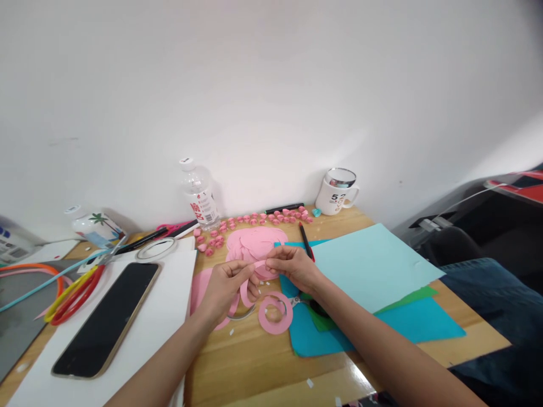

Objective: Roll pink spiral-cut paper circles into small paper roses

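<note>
Between my hands stretches a curved strip of pink paper [245, 294]. My left hand [227, 286] is closed on it, fingers curled round the strip. Thumb and fingertips of my right hand [297, 267] pinch its other end. Below my hands a flat pink paper ring [263, 324] lies on the wooden table [250, 362]. Scissors [296, 301] with dark handles rest beside the ring, partly under my right forearm. Just behind my hands is a pile of pink paper circles [257, 236], partly covered by my fingers.
Small rolled pink paper pieces [218, 239] line the back near a water bottle [202, 198] and a white mug [333, 195]. Blue sheets [436, 323] lie right. At left are a phone [108, 322], white paper [169, 294] and red-and-yellow scissors [78, 294].
</note>
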A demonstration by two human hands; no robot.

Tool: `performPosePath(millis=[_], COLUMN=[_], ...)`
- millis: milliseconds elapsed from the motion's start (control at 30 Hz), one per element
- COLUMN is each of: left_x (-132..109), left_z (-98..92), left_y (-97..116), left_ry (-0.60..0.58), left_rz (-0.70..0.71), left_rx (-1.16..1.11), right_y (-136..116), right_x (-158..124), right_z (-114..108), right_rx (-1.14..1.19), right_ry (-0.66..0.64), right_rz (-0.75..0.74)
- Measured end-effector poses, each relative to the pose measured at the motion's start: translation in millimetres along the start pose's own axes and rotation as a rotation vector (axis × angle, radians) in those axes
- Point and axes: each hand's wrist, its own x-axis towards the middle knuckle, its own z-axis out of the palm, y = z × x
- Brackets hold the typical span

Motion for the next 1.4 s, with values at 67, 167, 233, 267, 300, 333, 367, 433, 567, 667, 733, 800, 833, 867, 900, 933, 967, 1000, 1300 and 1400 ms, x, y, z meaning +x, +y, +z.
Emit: performPosePath(millis=[67, 167, 233, 267, 300, 333, 367, 433, 567, 667, 733, 800, 833, 867, 900, 933, 967, 1000, 1300, 1400], left_x=[0.1, 0.1, 0.1, 0.2, 0.3, 0.4, 0.6, 1.0, 1.3, 1.0, 0.9, 0.8, 0.8, 0.8, 0.8, 0.9, 0.9, 0.9, 0.5, 0.9], left_z=[-0.1, 0.2, 0.4, 0.5, 0.6, 0.6, 0.6, 0.7, 0.7, 0.3, -0.1, -0.4, -0.4, -0.3, -0.2, 0.0, 0.2, 0.4, -0.2, -0.7], left_y=[-0.4, -0.3, 0.0, 0.2, 0.5, 0.7, 1.0, 1.7, 2.3, 1.3, 0.4, 0.0, 0.0, 0.1, 0.4, 0.7, 0.9, 1.1, 0.7, 0.2], left_ry=[-0.005, -0.008, -0.006, -0.006, -0.007, -0.006, -0.005, 0.005, 0.022, 0.015, 0.002, -0.002, -0.003, -0.003, -0.003, -0.003, -0.004, -0.005, -0.001, -0.003], left_rz=[0.003, -0.001, -0.002, -0.001, -0.002, -0.002, -0.003, -0.006, -0.001, -0.002, -0.001, 0.004, 0.005, 0.003, 0.0, -0.005, -0.009, -0.01, 0.006, 0.015], left_rx=[0.002, 0.002, -0.003, -0.006, -0.008, -0.012, -0.016, -0.02, -0.031, -0.029, -0.024, -0.02, -0.018, -0.015, -0.012, -0.009, -0.007, -0.004, -0.026, -0.025], right_y=[-1.1, -1.9, -1.4, -1.0, -0.6, -0.3, -0.2, -0.5, -1.6, -1.1, -0.5, -0.4, -0.6, -1.1, -1.9, -2.8, -3.7, -4.5, -2.3, -2.2], right_x=[-0.6, -0.9, -0.5, -0.2, 0.1, 0.3, 0.5, 0.5, 0.2, 0.4, 0.6, 0.6, 0.4, 0.1, -0.3, -0.8, -1.3, -1.7, 0.2, 0.4], right_z=[1.2, 2.5, 2.3, 2.1, 1.7, 1.5, 1.3, 1.2, 1.0, 0.2, -0.4, -0.6, -0.4, 0.1, 0.7, 1.6, 2.5, 3.4, 4.1, 2.9], right_rx=[0.004, 0.025, 0.03, 0.035, 0.043, 0.054, 0.065, 0.075, 0.07, 0.089, 0.093, 0.093, 0.091, 0.085, 0.075, 0.064, 0.055, 0.049, 0.109, 0.115], right_ry=[0.005, 0.026, 0.043, 0.051, 0.057, 0.059, 0.055, 0.029, -0.015, 0.01, 0.027, 0.037, 0.04, 0.041, 0.041, 0.041, 0.043, 0.048, 0.075, 0.038], right_rz=[-0.01, -0.021, -0.022, -0.022, -0.02, -0.017, -0.015, -0.005, 0.006, 0.006, 0.009, 0.01, 0.01, 0.01, 0.009, 0.007, 0.005, 0.003, -0.018, -0.006])
